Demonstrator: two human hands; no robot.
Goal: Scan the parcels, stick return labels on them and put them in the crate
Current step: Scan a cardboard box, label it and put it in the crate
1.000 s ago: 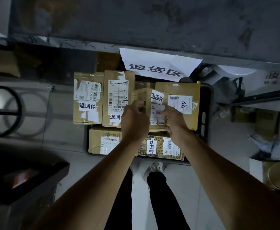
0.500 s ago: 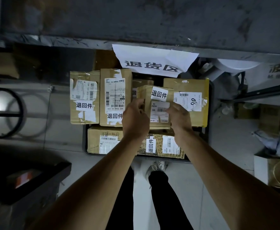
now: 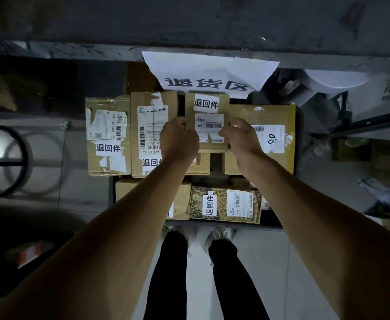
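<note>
small parcel (image 3: 206, 121) | long axis probably near-far, label up | left hand (image 3: 179, 140), right hand (image 3: 241, 138) grip sides

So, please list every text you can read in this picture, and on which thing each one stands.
"退货区": white paper sign above the crate.
"退回件": label on the small parcel held by the left hand and right hand.
"MX", "MXRC 03": same parcel.
"退回件", "159-159-K02-170": leftmost parcel.
"06": right parcel.
"退回件", "MX": patterned parcel.
Small print and barcode digits: too small to read.
</note>
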